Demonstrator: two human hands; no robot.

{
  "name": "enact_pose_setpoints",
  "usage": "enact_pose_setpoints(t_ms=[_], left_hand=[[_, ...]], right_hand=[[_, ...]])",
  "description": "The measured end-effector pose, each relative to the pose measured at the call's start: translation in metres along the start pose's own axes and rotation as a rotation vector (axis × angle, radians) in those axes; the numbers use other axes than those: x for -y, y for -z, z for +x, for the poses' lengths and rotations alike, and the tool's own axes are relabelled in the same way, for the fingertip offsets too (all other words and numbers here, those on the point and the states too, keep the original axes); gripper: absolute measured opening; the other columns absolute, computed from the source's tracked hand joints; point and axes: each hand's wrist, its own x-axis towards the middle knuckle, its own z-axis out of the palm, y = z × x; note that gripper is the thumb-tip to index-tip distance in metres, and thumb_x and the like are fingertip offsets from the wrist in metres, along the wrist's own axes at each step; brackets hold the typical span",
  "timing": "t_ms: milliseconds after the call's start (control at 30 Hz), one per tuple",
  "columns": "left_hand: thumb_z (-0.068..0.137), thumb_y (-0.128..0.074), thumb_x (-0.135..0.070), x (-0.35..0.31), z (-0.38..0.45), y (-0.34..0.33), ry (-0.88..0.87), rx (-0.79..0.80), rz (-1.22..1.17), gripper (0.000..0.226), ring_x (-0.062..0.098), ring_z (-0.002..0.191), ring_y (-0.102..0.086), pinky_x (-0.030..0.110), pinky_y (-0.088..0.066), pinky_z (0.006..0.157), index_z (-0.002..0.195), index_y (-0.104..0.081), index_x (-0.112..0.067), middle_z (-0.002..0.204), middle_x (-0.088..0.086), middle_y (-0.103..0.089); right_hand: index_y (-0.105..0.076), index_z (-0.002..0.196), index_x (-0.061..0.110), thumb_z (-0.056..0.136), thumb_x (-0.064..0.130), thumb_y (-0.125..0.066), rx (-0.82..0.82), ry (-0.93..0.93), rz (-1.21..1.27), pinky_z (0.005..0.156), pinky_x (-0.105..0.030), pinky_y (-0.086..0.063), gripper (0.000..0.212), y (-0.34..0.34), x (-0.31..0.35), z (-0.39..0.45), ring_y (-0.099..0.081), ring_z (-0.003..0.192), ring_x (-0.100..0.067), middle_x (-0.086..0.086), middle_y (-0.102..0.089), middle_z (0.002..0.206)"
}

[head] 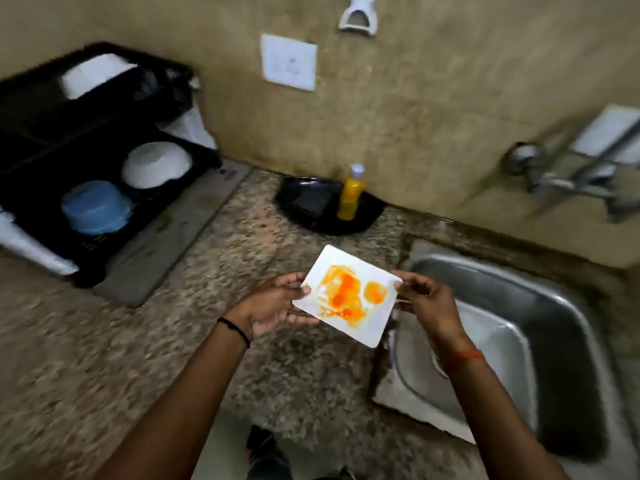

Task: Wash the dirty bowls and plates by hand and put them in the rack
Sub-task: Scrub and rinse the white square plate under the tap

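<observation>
A white square plate point(360, 327) smeared with orange sauce is held over the counter's edge, just left of the steel sink point(554, 313). My left hand point(277, 306) grips its left side with the thumb on top. My right hand point(427, 299) pinches its right corner. The black dish rack point(31, 174) stands at the far left. It holds an upturned white bowl point(156, 164), an upturned blue bowl point(95, 207) and a white dish point(93, 74) on its upper tier.
A yellow soap bottle point(351, 195) stands on a black tray point(304, 206) by the wall. The tap point(568, 181) juts from the wall above the sink. A white plate point(498, 355) lies in the sink. The speckled granite counter point(104, 341) spreads in front.
</observation>
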Motion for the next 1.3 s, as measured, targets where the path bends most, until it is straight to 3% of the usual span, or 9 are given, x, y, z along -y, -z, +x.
enact_pose_setpoints(t_ms=[133,267,333,400,567,767,1000,1133,1300], left_hand=[[0.096,-0.048,-0.004,0.01,0.051,-0.081,0.045,0.108,0.013,0.023,0.023,0.08,-0.073,0.041,-0.061,0.071,0.117,-0.059,-0.009,0.095,0.011,-0.074],[0.097,-0.045,-0.003,0.022,0.092,-0.149,0.054,0.157,0.002,0.027,0.022,0.074,-0.073,0.038,-0.061,0.065,0.122,-0.055,-0.008,0.091,0.01,-0.074],[0.097,-0.044,-0.002,0.028,0.108,-0.178,0.062,0.174,-0.027,0.027,0.022,0.073,-0.073,0.038,-0.061,0.064,0.121,-0.055,-0.008,0.091,0.011,-0.073],[0.097,-0.044,-0.001,0.032,0.121,-0.2,0.063,0.175,-0.044,0.028,0.023,0.073,-0.073,0.038,-0.061,0.064,0.122,-0.055,-0.008,0.094,0.012,-0.072],[0.097,-0.042,-0.001,0.038,0.14,-0.244,0.064,0.165,-0.066,0.027,0.03,0.089,-0.065,0.038,-0.061,0.065,0.12,-0.054,-0.009,0.107,0.016,-0.065],[0.098,-0.042,-0.002,0.035,0.149,-0.274,0.045,0.157,-0.002,0.025,0.031,0.092,-0.065,0.04,-0.059,0.074,0.117,-0.057,-0.006,0.105,0.016,-0.067],[0.098,-0.042,-0.001,0.037,0.156,-0.288,0.049,0.177,-0.025,0.023,0.028,0.084,-0.068,0.04,-0.059,0.073,0.113,-0.058,-0.007,0.099,0.014,-0.069],[0.097,-0.043,-0.002,0.041,0.157,-0.29,0.048,0.19,-0.029,0.022,0.027,0.082,-0.07,0.04,-0.06,0.071,0.111,-0.059,-0.009,0.095,0.012,-0.071],[0.097,-0.044,-0.002,0.043,0.159,-0.29,0.058,0.205,-0.049,0.023,0.028,0.084,-0.07,0.041,-0.06,0.072,0.112,-0.059,-0.009,0.096,0.012,-0.072]], right_hand=[[-0.059,0.116,0.005,0.09,-0.002,-0.058,-0.317,-0.012,0.076,0.08,-0.042,-0.053,0.027,0.097,-0.013,0.005,-0.063,0.094,-0.027,-0.014,-0.066,0.103],[-0.056,0.121,0.005,0.077,0.033,-0.068,-0.599,0.009,-0.028,0.098,-0.039,-0.047,0.054,0.178,-0.013,0.021,-0.06,0.102,-0.022,-0.006,-0.063,0.108],[-0.054,0.125,0.002,0.08,0.034,-0.068,-0.656,0.04,-0.101,0.098,-0.032,-0.043,0.056,0.211,-0.003,0.037,-0.058,0.108,-0.022,-0.005,-0.061,0.113],[-0.054,0.125,0.001,0.087,0.029,-0.065,-0.671,0.086,-0.179,0.102,-0.038,-0.045,0.049,0.232,0.008,0.056,-0.059,0.114,-0.029,-0.015,-0.064,0.119],[-0.037,0.143,0.0,0.094,0.038,-0.056,-0.644,0.035,-0.357,0.107,-0.038,-0.038,0.064,0.258,0.044,0.108,-0.048,0.129,-0.036,-0.022,-0.052,0.138],[-0.063,0.111,0.003,0.094,0.038,-0.048,-0.68,0.032,-0.299,0.088,-0.044,-0.053,0.041,0.273,0.064,0.154,-0.062,0.1,-0.039,-0.021,-0.066,0.107],[-0.064,0.081,0.023,0.079,0.051,-0.048,-0.565,0.059,-0.137,0.079,-0.05,-0.058,0.033,0.295,0.043,0.179,-0.071,0.079,-0.028,-0.01,-0.074,0.082],[-0.058,0.084,0.01,0.097,0.033,-0.049,-0.487,0.029,0.036,0.072,-0.045,-0.06,0.028,0.278,0.074,0.142,-0.071,0.075,-0.033,-0.016,-0.069,0.076],[-0.066,0.079,0.016,0.089,0.059,-0.046,-0.57,0.079,-0.275,0.073,-0.039,-0.056,0.049,0.289,0.069,0.139,-0.067,0.078,-0.029,-0.012,-0.071,0.085]])
